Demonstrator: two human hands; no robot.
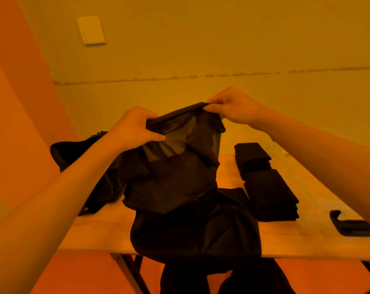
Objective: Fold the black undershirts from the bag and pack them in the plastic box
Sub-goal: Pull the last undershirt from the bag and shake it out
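Head view, looking down over both forearms: the person holds a black undershirt (175,162) up in the air above the wooden tabletop (99,230), stretched between the two hands. The left hand (135,128) grips one end of the garment's upper edge, its fingers (151,116) curled over the cloth with the thumb pressing from below. The right hand (232,107) pinches the other end a little higher and farther away, fingers bent tight on the bunched hem. The thin fabric lets light through near the top, and its lower part drapes down onto more black cloth (196,228) lying on the tabletop, which spills over the near edge. Behind the left forearm, at the far left of the tabletop, sits a dark bag (71,153), slumped and partly hidden. To the right, well apart from the hands, two stacks of folded black undershirts lie one behind the other: the far stack (252,155) and the near stack (271,194), just touching. Nearer still, by the right edge, rests a small black object (349,227) that I cannot identify. A pale switch plate (91,29) is fixed high on the wall.
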